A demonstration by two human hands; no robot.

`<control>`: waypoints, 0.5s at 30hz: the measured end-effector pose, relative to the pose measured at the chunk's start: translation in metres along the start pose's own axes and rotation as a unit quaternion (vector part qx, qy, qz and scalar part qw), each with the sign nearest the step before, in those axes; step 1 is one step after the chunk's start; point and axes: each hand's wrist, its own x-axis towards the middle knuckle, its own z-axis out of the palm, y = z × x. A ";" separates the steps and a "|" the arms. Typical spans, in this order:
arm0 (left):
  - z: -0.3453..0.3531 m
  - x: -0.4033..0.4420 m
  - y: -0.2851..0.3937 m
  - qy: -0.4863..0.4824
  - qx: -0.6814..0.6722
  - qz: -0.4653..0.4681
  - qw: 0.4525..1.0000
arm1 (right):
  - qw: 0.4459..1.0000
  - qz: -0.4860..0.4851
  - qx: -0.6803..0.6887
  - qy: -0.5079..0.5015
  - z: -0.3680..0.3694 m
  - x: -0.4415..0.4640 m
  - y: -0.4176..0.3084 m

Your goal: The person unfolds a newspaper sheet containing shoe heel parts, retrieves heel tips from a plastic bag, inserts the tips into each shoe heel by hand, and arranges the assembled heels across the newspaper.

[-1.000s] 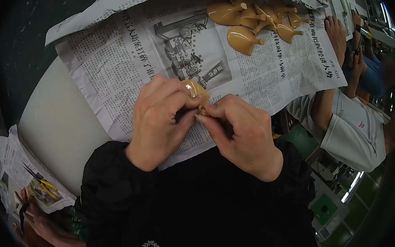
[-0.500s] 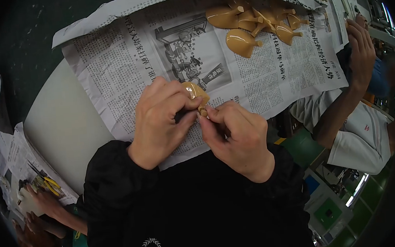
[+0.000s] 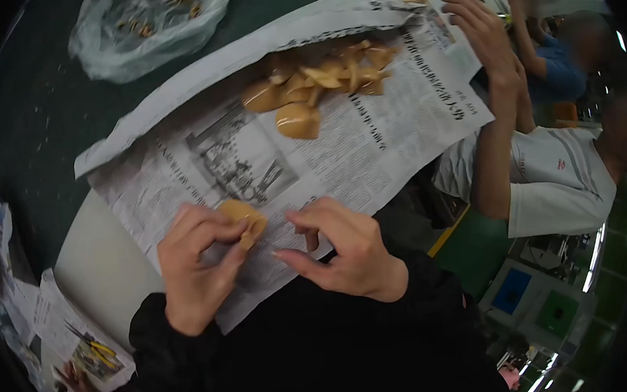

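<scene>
My left hand (image 3: 199,258) pinches a glossy tan, curved shell-like piece (image 3: 235,211) with a short stem, thumb and fingers closed on its stem end. To the right of it, my right hand (image 3: 351,250) is apart from the piece, thumb and forefinger spread with nothing seen between them. Both hands are over the near part of a newspaper sheet (image 3: 369,158) with a printed picture. Several similar tan pieces (image 3: 298,121) lie heaped farther up the sheet, beneath its raised far edge.
A clear plastic bag (image 3: 107,50) with small brass-coloured parts lies on the dark green surface at the top. Yellow-handled pliers (image 3: 103,351) rest on paper at lower left, near another person's hand. At right, a co-worker's hand (image 3: 487,38) reaches over other newspaper.
My right hand has let go of the piece's stem and drawn away to the right. The view has shifted, bringing the plastic bag into sight; my left hand still grips the piece.
</scene>
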 end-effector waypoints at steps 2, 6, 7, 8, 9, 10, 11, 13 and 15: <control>-0.018 0.016 0.031 0.005 0.008 -0.015 1.000 | 0.998 -0.034 -0.016 0.042 -0.007 -0.011 0.012; -0.020 0.094 0.086 -0.024 0.050 0.059 0.997 | 0.992 -0.092 -0.010 0.082 -0.021 -0.033 0.029; -0.014 0.123 0.092 -0.033 0.052 0.088 0.994 | 0.990 -0.102 -0.008 0.094 -0.022 -0.039 0.033; -0.003 0.155 0.095 -0.054 0.000 0.061 0.997 | 0.990 -0.102 0.003 0.101 -0.023 -0.045 0.037; 0.010 0.187 0.095 -0.078 -0.051 0.031 0.995 | 0.989 -0.099 0.016 0.108 -0.024 -0.051 0.039; 0.026 0.216 0.097 -0.082 -0.043 0.059 0.994 | 0.988 -0.095 0.020 0.123 -0.027 -0.055 0.038; 0.044 0.245 0.098 -0.087 -0.037 0.088 0.992 | 0.985 -0.101 0.024 0.136 -0.030 -0.061 0.041; 0.081 0.306 0.084 -0.137 -0.039 0.092 0.986 | 0.985 -0.077 0.039 0.149 -0.033 -0.073 0.047; 0.126 0.346 0.075 -0.132 -0.009 0.084 0.988 | 0.984 -0.065 0.043 0.163 -0.035 -0.085 0.051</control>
